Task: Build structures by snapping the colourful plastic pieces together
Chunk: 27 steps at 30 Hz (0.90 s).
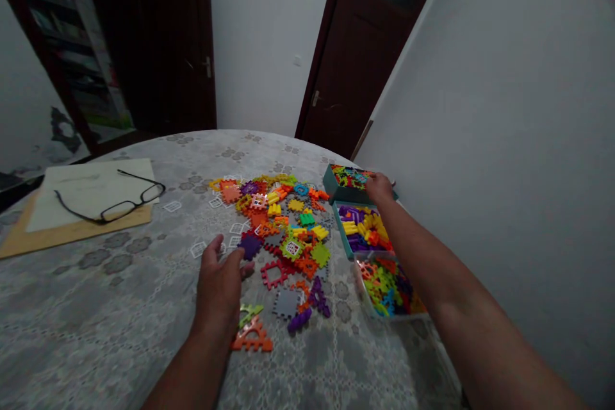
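A heap of colourful plastic interlocking pieces (283, 224) lies spread on the table. My left hand (220, 285) rests palm down at the heap's near left edge, fingers loosely apart, next to a purple piece (250, 245) and above an orange triangle piece (252, 336). My right hand (379, 188) reaches far to the right and lies on the rim of a teal box (336, 186) filled with pieces. Its fingers curl over the box edge; whether they hold a piece is hidden.
A second teal box (342, 227) of purple and yellow pieces and a clear tub (361, 285) of mixed pieces stand along the table's right edge. Black glasses (113, 198) lie on white paper (86, 189) at the left. A wall is close on the right.
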Each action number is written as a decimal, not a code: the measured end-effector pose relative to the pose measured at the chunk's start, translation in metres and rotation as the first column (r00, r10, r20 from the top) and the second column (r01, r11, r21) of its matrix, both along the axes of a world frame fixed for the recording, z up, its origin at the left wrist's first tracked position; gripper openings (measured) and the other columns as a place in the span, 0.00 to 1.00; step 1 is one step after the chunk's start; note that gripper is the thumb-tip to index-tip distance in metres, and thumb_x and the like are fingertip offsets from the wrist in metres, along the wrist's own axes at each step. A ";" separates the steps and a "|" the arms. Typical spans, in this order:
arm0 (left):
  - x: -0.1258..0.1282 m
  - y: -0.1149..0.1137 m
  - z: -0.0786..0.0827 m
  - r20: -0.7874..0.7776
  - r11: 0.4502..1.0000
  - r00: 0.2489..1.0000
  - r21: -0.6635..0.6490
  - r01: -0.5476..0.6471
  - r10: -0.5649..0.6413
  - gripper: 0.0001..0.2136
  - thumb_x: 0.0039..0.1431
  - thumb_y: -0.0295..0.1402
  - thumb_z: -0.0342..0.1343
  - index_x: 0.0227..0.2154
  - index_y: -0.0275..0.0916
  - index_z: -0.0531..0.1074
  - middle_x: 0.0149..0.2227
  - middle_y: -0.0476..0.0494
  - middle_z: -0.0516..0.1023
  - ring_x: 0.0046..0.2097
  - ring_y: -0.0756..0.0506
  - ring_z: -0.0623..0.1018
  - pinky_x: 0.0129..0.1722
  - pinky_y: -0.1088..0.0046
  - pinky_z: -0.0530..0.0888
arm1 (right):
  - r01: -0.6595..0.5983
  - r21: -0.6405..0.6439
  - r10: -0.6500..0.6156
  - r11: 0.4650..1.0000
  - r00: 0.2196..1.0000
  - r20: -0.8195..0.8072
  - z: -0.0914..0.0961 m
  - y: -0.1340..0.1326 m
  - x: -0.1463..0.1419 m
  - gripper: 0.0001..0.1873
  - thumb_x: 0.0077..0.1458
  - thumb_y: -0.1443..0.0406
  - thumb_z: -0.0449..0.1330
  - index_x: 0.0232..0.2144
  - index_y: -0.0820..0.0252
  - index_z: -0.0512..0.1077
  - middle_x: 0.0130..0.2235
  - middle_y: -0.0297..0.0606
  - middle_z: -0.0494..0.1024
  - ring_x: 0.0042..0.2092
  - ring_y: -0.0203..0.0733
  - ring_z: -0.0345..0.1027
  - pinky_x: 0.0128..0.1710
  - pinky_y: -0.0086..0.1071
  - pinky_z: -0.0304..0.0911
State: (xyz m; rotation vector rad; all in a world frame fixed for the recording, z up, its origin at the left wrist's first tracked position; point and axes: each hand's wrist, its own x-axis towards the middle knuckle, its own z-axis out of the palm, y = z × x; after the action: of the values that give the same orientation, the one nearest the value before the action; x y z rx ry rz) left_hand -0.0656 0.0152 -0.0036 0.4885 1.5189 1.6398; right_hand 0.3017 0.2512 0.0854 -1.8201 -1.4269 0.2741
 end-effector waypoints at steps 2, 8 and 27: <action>0.000 0.000 0.002 -0.008 1.000 1.000 -0.011 0.003 -0.003 0.33 0.56 0.35 0.67 0.66 0.49 0.69 0.67 0.37 0.68 0.39 0.48 0.84 0.36 0.71 0.83 | -0.006 -0.004 0.007 1.000 0.982 0.188 -0.011 0.002 -0.007 0.16 0.66 0.63 0.55 0.47 0.62 0.80 0.48 0.51 0.84 0.54 0.51 0.75 0.57 0.39 0.66; -0.001 -0.001 0.003 -0.024 0.999 0.999 -0.047 0.024 -0.025 0.31 0.54 0.35 0.67 0.63 0.48 0.72 0.58 0.39 0.74 0.37 0.46 0.84 0.35 0.69 0.83 | -0.135 -0.070 0.152 0.988 0.885 0.439 -0.041 0.007 -0.023 0.19 0.73 0.58 0.53 0.45 0.62 0.81 0.54 0.51 0.82 0.60 0.50 0.69 0.62 0.36 0.60; -0.004 -0.002 0.000 -0.283 0.991 0.952 -0.092 0.097 -0.120 0.27 0.57 0.43 0.62 0.60 0.42 0.77 0.46 0.41 0.83 0.36 0.44 0.83 0.36 0.67 0.76 | -0.057 -0.004 0.048 0.998 0.791 0.610 -0.016 -0.013 -0.002 0.22 0.70 0.65 0.48 0.50 0.70 0.80 0.53 0.61 0.80 0.57 0.58 0.71 0.60 0.45 0.61</action>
State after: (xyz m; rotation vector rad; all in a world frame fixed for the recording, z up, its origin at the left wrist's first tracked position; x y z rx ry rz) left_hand -0.0692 0.0134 -0.0041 0.7829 1.7267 1.4661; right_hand 0.2998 0.2379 0.0697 -1.9497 -1.9075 -0.3424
